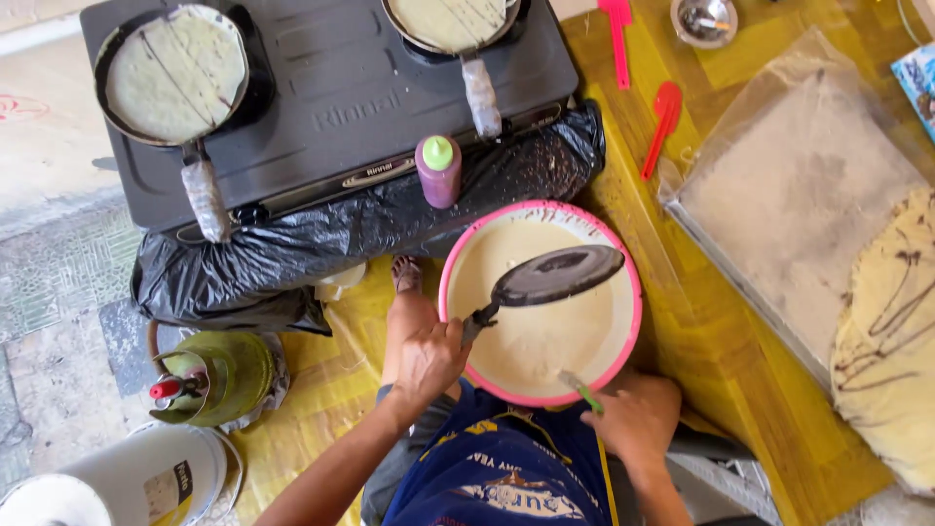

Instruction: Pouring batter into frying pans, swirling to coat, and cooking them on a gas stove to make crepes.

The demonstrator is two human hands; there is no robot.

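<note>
My left hand (429,358) grips the handle of a small black pan (555,275), which is held tilted over a pink-rimmed basin (635,302) full of pale batter. At the basin's near rim, my right hand (638,417) holds a thin green-handled tool (581,391). Two pans sit on a dark two-burner stove (331,107): the left pan (175,73) and the right pan (450,21) each hold a thin pale crepe with dark streaks.
A purple squeeze bottle (439,170) with a green cap stands on a black plastic bag (292,244). Right: a plastic-lined tray (779,195), stacked crepes (891,341), red spatulas (662,122). Left: a green gas cylinder (219,375), a white bucket (146,477). My foot (407,275) rests below the bottle.
</note>
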